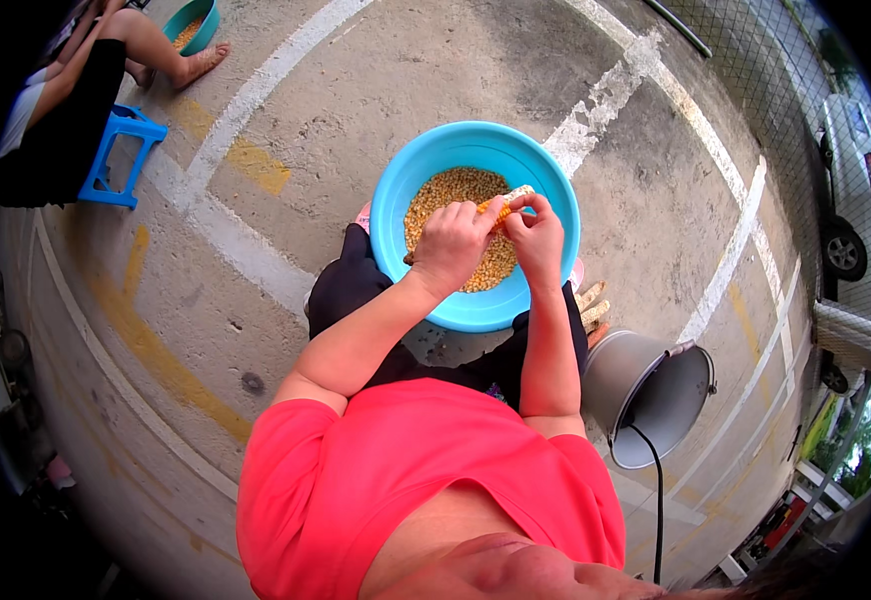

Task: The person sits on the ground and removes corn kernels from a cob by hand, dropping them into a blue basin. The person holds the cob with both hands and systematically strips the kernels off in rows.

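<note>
Over a turquoise plastic basin [473,320], both of my hands are closed around a partly shelled corn cob [497,216]. Yellow kernels still cover its middle, while its far right end is bare and white. My left hand [452,244] grips the lower part from above, and its fingers hide much of the cob. With thumb and fingertips, my right hand [537,236] holds the cob near its stripped end. Loose corn kernels [456,185] lie spread across the bottom of the basin, which stands between my knees.
Several bare cobs [593,304] lie on the concrete right of the basin, beside a grey metal bucket [623,375] with a black cord at its mouth. Another person [68,97] sits at upper left near a blue plastic stool [122,154] and a green basin [207,30]. A chain-link fence [788,112] runs along the right.
</note>
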{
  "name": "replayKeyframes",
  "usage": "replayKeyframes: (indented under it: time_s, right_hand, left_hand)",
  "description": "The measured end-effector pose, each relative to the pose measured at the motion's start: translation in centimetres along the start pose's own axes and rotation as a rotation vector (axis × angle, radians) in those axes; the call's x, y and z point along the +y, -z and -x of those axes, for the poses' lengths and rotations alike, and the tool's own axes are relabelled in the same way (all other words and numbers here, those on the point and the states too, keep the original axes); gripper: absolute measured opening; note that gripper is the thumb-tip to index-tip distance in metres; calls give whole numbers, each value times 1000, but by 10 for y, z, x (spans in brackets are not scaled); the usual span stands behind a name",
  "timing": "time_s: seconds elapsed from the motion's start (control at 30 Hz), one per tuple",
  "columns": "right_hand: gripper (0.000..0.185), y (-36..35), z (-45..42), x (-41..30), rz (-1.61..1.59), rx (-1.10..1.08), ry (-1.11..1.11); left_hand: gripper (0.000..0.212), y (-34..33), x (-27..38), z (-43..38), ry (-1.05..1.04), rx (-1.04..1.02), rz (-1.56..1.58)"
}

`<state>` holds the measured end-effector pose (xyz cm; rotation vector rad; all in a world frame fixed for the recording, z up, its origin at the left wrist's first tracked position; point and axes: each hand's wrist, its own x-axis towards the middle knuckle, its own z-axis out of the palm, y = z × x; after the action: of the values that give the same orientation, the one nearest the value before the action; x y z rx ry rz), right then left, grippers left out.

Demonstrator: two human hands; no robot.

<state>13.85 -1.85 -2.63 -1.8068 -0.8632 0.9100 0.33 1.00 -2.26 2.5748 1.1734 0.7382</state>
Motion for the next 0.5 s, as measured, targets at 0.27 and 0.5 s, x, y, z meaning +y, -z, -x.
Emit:
replayKeyframes:
  time_s: [0.27,0.5]
  right_hand:
    - [11,-5,-3,9,-77,3,69]
    - [14,-3,-5,2,-505,5,61]
  left_hand:
    - [47,8,0,-4,75,-23,101]
    - [48,15,3,-11,153,57,322]
